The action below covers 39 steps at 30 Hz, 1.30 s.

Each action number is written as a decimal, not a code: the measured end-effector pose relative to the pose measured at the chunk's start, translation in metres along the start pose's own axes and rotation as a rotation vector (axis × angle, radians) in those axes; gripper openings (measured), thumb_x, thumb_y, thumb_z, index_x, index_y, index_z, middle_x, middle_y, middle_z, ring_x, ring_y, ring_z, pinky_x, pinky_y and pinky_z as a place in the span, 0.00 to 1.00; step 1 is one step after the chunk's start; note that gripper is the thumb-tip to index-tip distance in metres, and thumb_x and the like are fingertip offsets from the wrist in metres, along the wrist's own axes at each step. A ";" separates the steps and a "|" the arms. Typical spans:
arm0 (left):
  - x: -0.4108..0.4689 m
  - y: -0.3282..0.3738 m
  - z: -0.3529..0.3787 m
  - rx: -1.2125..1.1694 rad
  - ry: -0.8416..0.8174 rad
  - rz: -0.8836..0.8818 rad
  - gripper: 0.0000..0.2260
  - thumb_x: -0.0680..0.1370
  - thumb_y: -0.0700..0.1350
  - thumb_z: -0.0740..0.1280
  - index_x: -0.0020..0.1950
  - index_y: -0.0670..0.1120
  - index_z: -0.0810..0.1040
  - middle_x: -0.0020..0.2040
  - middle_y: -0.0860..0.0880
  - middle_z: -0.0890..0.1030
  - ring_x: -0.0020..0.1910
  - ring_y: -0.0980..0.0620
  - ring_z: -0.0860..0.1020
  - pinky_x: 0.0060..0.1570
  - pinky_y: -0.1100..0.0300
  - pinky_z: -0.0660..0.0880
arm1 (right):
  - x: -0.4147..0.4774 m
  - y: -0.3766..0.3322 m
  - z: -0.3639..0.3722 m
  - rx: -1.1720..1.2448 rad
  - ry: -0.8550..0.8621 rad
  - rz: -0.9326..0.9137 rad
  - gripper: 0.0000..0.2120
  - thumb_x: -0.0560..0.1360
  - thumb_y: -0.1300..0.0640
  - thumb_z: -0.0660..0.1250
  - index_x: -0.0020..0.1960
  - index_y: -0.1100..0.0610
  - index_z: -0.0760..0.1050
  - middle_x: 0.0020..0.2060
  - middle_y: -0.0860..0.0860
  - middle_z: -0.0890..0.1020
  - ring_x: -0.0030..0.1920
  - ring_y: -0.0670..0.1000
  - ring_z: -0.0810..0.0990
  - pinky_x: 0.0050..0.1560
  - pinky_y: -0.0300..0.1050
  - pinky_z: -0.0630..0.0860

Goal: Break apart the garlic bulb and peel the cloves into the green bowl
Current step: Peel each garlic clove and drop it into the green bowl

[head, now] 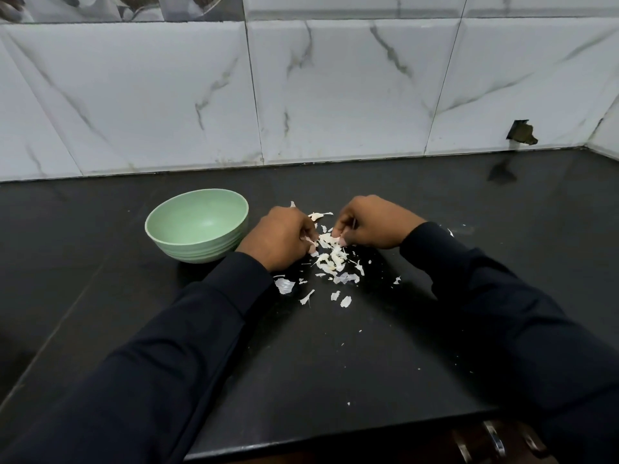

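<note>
Sleeves (150, 363): dark, both stretched forward.
Left hand (279, 241): fingers curled, pinching the garlic (325, 239).
Right hand (371, 224): pinching it too, probably one clove.
Green bowl (201, 251): nine o'clock of the left hand.
Skins (335, 262): six o'clock, scattered.

Dim, soft light; wide-angle edge distortion.

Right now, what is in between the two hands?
A garlic clump with papery skin sits between the left hand and the right hand, over the black counter. Both hands pinch at it. The head view shows this.
</note>
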<state>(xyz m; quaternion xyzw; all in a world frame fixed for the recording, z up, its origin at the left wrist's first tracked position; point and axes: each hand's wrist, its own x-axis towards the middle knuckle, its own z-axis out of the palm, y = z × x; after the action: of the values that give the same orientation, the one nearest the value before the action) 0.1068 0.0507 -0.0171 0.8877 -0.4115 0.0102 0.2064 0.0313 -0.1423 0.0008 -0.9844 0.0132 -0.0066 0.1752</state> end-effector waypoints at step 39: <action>0.000 0.004 -0.002 -0.751 0.157 -0.060 0.03 0.77 0.36 0.71 0.44 0.40 0.83 0.37 0.44 0.86 0.37 0.45 0.86 0.50 0.46 0.84 | -0.013 0.006 -0.002 1.041 -0.065 0.120 0.08 0.79 0.74 0.62 0.52 0.70 0.79 0.45 0.70 0.83 0.45 0.57 0.88 0.42 0.41 0.85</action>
<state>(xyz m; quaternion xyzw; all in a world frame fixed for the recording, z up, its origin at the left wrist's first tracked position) 0.1044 0.0492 -0.0136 0.7585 -0.3435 -0.0792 0.5482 0.0177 -0.1482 0.0001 -0.7641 0.0590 0.0283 0.6417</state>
